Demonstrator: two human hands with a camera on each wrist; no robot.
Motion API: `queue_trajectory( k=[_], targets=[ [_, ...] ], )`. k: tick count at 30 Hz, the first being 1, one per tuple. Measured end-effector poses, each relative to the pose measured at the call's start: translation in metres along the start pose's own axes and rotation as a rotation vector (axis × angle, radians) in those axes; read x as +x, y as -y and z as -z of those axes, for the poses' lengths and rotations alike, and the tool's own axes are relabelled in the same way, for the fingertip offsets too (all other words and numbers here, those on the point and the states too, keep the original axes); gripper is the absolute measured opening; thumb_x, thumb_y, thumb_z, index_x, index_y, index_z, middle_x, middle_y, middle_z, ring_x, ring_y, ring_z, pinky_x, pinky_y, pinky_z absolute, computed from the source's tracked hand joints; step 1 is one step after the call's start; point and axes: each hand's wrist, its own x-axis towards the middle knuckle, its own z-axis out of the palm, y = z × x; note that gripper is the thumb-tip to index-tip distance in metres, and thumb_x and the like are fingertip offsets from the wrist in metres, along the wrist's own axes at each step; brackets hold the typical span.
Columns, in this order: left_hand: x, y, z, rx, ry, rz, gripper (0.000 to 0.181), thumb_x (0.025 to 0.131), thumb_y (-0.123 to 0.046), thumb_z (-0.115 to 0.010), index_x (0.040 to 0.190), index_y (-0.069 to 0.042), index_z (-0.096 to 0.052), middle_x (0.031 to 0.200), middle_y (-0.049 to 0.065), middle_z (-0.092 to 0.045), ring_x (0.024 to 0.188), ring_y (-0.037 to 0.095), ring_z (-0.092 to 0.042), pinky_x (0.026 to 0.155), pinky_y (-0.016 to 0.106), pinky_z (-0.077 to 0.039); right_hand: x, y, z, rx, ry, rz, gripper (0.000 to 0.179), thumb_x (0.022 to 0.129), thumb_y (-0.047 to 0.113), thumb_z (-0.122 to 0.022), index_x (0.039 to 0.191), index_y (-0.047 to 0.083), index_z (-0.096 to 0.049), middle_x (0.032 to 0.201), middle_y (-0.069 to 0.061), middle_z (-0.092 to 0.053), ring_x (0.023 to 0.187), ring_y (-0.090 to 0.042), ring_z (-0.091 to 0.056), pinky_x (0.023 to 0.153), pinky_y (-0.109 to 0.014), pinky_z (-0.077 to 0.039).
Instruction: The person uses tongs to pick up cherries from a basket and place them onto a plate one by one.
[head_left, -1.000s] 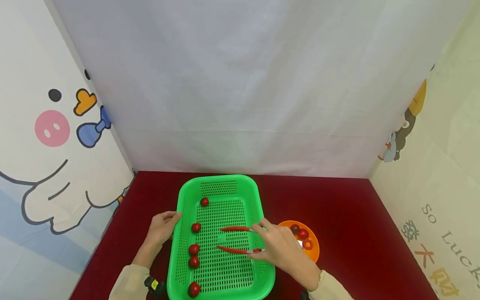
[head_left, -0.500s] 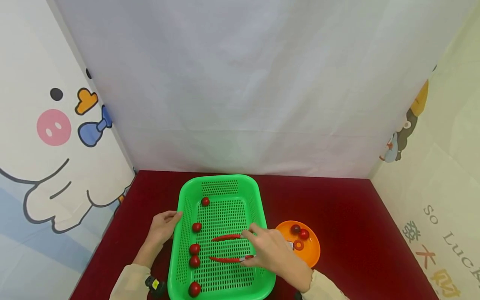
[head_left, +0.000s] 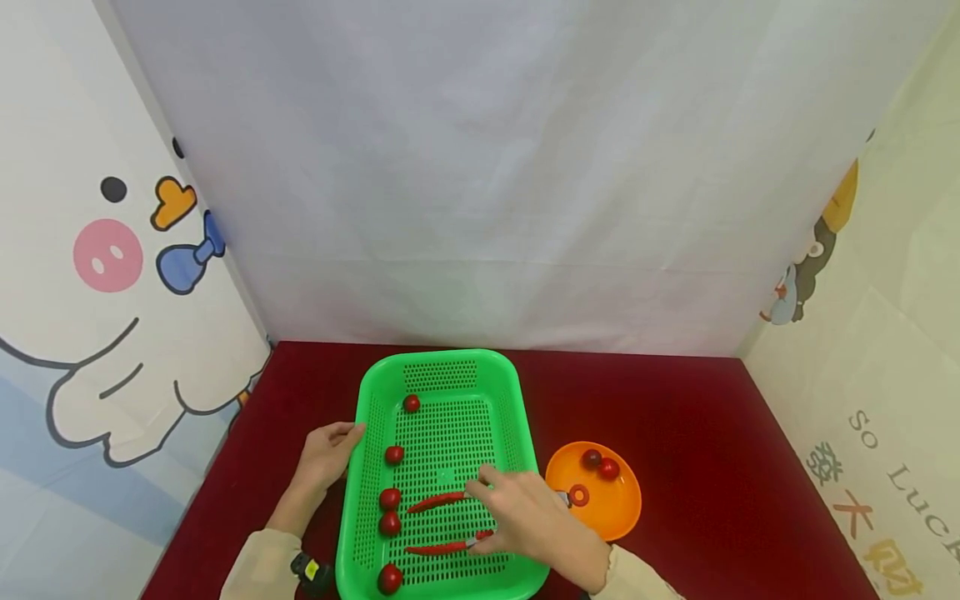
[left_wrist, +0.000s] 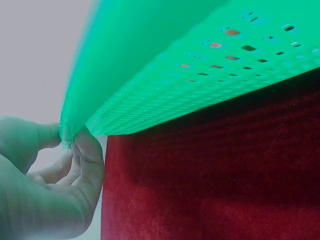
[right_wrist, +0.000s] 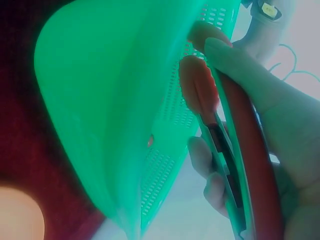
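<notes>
My left hand (head_left: 325, 458) pinches the left rim of a green perforated basket (left_wrist: 125, 65) between thumb and fingers. My right hand (head_left: 525, 512) grips red-and-metal tongs (right_wrist: 250, 150) over the right half of the basket. The two red tips stand apart, pointing left. Close to them lie two small round red fruits (head_left: 390, 524), one in front of the other along the basket's left side. The tongs' red end ring (head_left: 578, 496) sticks out behind the hand, overlapping the orange plate in the head view.
More red fruits lie in the basket: one at the front (head_left: 390, 578), one midway (head_left: 394, 455), one at the back (head_left: 412, 403). The orange plate (head_left: 615, 521) on the right holds a dark fruit (head_left: 592, 459) and a red one (head_left: 609, 469). A dark red cloth (head_left: 675, 433) covers the table.
My right hand has moved left and toward me with the tongs, bringing their spread tips nearer the fruits. The left hand has stayed on the rim.
</notes>
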Motion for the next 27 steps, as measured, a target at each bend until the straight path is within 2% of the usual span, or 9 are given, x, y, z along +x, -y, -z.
queue_trajectory(
  k=[8, 17, 21, 27],
  targets=[
    [0.001, 0.0, 0.0, 0.01, -0.006, -0.001, 0.052, 0.108, -0.029, -0.056, 0.142, 0.011, -0.052, 0.126, 0.031, -0.063, 0.075, 0.013, -0.065, 0.063, 0.031, -0.055, 0.006, 0.009, -0.002, -0.089, 0.051, 0.053, 0.058, 0.068, 0.067, -0.087, 0.1, 0.021, -0.071, 0.08, 0.009, -0.047, 0.05, -0.002, -0.024, 0.043, -0.015, -0.018],
    [0.001, 0.001, 0.001, 0.018, -0.007, -0.004, 0.052, 0.109, -0.029, -0.056, 0.141, 0.011, -0.053, 0.128, 0.032, -0.062, 0.075, 0.013, -0.064, 0.063, 0.031, -0.054, 0.011, 0.017, -0.004, -0.059, 0.121, 0.098, 0.058, 0.069, 0.068, -0.087, 0.101, 0.022, -0.072, 0.08, 0.009, -0.048, 0.049, -0.002, -0.026, 0.042, -0.016, -0.019],
    [0.0, 0.001, 0.0, 0.011, -0.005, -0.008, 0.051, 0.109, -0.028, -0.056, 0.141, 0.012, -0.053, 0.126, 0.032, -0.063, 0.075, 0.012, -0.065, 0.063, 0.031, -0.054, 0.012, 0.019, -0.006, -0.063, 0.129, 0.099, 0.056, 0.07, 0.067, -0.087, 0.1, 0.022, -0.072, 0.079, 0.011, -0.046, 0.049, -0.002, -0.026, 0.042, -0.016, -0.018],
    [0.0, 0.001, 0.0, 0.009, -0.006, -0.01, 0.05, 0.108, -0.028, -0.056, 0.14, 0.011, -0.053, 0.125, 0.031, -0.064, 0.075, 0.013, -0.065, 0.063, 0.03, -0.055, 0.013, 0.024, -0.011, -0.097, 0.09, 0.122, 0.053, 0.068, 0.068, -0.086, 0.095, 0.024, -0.07, 0.077, 0.012, -0.041, 0.048, -0.001, -0.022, 0.042, -0.016, -0.015]
  ],
)
